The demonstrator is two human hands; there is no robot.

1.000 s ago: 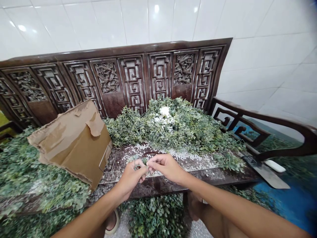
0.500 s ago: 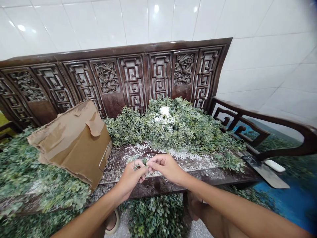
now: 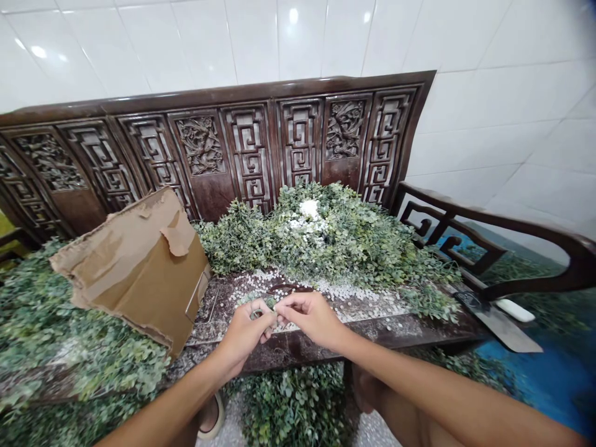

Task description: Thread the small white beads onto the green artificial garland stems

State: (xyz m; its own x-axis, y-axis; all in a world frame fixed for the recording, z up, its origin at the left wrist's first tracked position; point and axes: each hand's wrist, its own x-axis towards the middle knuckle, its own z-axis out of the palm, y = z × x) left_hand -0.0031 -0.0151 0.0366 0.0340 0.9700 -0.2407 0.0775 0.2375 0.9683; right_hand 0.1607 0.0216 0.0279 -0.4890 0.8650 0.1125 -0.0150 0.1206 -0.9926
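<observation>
My left hand (image 3: 249,326) is closed round a small green artificial leaf sprig (image 3: 270,302), part of which shows above the fingers. Right beside it, my right hand (image 3: 310,316) pinches at the sprig's end; what sits between its fingertips is too small to make out. Both hands meet over the front of a dark wooden bench (image 3: 395,328). Small white discs (image 3: 344,292) lie scattered on the seat just beyond them. Behind the discs rises a heap of green artificial foliage (image 3: 367,242), with a white pile of discs (image 3: 309,208) on top.
A torn cardboard piece (image 3: 139,273) leans at the left, with a bent metal wire (image 3: 214,304) by its edge. At the right are the curved armrest (image 3: 535,282), a flat grey board (image 3: 510,332) and a white oblong object (image 3: 516,310). More foliage (image 3: 293,403) lies below the bench.
Both hands stay almost in place, fingertips still together. The right hand's fingers have shifted very slightly; nothing else has visibly moved.
</observation>
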